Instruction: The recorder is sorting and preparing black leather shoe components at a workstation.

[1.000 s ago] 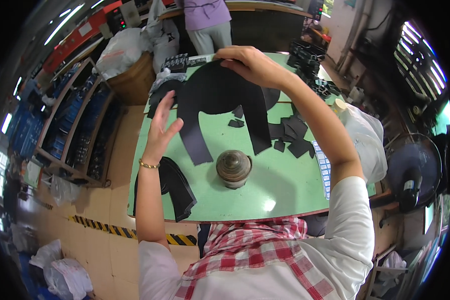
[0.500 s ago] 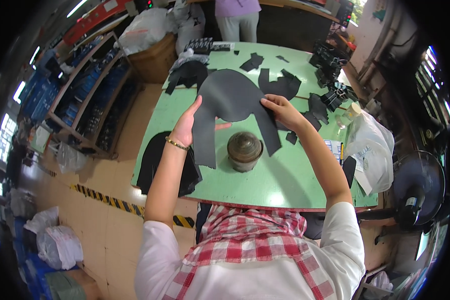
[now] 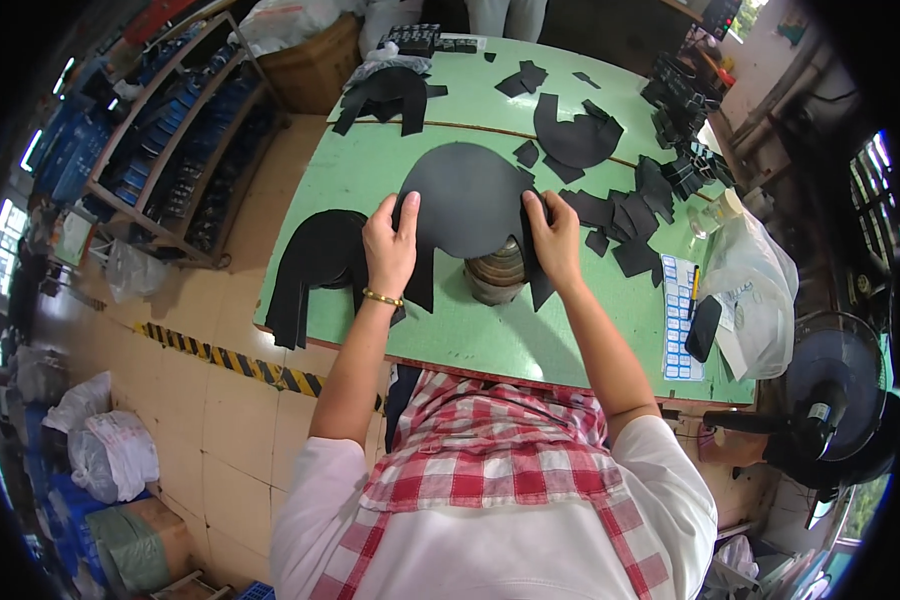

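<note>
A flat black U-shaped sheet is held up above the green table, its wide curved end facing away from me. My left hand grips its left leg, the thumb lying on top. My right hand pinches the right leg between thumb and fingers. Both legs bend down at the grips and hang toward the table. Partly hidden under the sheet stands a dark, round, ridged block. Just left of my left hand, a stack of similar black pieces lies at the table's edge.
More U-shaped pieces and black scraps lie on the green table. At the right are binder clips, a label sheet, a phone-like black object, a white plastic bag and a fan.
My hands have drawn closer together, and my left hand has shifted its grip on the sheet, thumb now on top. The sheet's legs are bent down more. The view has tilted downward.
</note>
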Motion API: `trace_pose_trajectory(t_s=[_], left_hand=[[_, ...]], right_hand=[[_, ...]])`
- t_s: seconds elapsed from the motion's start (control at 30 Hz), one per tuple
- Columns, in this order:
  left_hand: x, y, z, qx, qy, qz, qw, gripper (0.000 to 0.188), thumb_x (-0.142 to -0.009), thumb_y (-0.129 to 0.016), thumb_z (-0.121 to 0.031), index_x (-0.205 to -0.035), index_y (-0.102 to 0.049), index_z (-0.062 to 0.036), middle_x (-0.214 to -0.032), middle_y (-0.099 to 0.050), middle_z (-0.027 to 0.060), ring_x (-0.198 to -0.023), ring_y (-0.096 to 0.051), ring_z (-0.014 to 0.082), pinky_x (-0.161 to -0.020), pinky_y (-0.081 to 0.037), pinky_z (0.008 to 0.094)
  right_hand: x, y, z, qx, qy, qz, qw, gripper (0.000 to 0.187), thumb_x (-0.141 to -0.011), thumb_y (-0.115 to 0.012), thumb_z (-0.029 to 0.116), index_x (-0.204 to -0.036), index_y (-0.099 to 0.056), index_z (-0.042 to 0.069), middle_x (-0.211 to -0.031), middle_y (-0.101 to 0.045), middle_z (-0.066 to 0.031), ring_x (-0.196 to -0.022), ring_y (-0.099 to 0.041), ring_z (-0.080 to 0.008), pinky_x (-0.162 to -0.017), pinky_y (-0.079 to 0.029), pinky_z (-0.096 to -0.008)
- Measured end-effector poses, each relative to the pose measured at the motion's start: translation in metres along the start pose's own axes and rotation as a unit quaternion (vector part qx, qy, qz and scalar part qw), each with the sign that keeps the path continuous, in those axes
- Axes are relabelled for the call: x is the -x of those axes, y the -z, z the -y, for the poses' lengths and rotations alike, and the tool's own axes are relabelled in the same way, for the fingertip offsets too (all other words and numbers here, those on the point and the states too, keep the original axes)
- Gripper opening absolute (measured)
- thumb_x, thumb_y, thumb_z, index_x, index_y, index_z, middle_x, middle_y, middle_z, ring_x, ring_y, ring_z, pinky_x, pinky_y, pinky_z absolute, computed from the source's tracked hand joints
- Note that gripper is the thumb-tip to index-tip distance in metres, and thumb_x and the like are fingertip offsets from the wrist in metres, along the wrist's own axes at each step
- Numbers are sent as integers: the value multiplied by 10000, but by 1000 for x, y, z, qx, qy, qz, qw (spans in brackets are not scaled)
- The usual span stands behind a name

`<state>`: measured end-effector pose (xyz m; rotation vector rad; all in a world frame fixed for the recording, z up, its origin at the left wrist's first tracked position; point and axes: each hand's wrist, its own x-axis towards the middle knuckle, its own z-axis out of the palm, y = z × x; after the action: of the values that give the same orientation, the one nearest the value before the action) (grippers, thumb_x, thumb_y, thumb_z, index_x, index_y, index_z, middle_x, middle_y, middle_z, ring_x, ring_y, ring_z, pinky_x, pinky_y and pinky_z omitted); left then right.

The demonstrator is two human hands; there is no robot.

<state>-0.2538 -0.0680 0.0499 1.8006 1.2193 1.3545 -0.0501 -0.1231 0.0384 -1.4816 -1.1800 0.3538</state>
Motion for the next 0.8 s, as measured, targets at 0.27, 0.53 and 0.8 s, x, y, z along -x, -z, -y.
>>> trace_pose_trajectory(t_s=[0.27, 0.53, 0.8], left_hand=[[24, -37, 35, 67, 41, -57, 995, 414, -885, -535, -281, -636, -391, 17, -510, -290, 54, -501, -249, 124, -447, -259, 309], [38, -66, 47, 89, 51, -49, 993, 419, -854, -591, -241, -600, -356, -6, -505, -242, 43, -497, -221, 97, -421, -219, 295], [57, -68, 44, 78, 38, -23, 996, 420, -867, -572, -245, -586, -370, -5, -491, -241, 30, -484, -223, 76, -408, -205, 288]], right_hand=[[23, -10, -35, -10, -35, -94, 995, 466, -840, -610, 255, -594, -311, -3, -553, -227, -26, -549, -224, -84, -449, -202, -293], [44, -8, -46, -55, -58, -91, 993, 404, -884, -561, 202, -601, -320, 43, -575, -252, 57, -558, -228, -40, -455, -184, -243], [63, -8, -59, -89, -65, -89, 990, 396, -909, -507, 191, -614, -292, 39, -588, -240, 35, -573, -229, -58, -470, -207, -256]])
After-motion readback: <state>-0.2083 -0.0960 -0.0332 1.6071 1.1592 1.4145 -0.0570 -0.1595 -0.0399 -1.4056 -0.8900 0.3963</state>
